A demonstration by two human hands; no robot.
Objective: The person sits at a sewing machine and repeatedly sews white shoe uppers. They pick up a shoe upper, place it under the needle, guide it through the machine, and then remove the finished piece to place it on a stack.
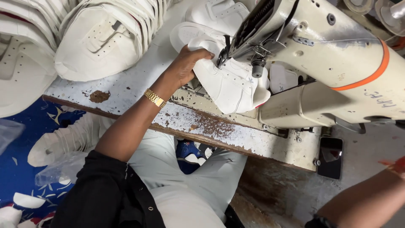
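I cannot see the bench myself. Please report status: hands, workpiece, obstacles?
Left hand gripping white shoe upper under sewing machine needle. Right hand out of view. Stacked uppers close by.

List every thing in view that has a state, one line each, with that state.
Left hand: gripping the white shoe upper.
Right hand: out of view; only a forearm shows at the lower right.
White shoe upper: lying under the machine's needle.
Sewing machine: head over the upper.
Phone: flat on the table, screen dark.
Stack of white uppers: piled at the table's far left.
Table: paint worn and chipped.
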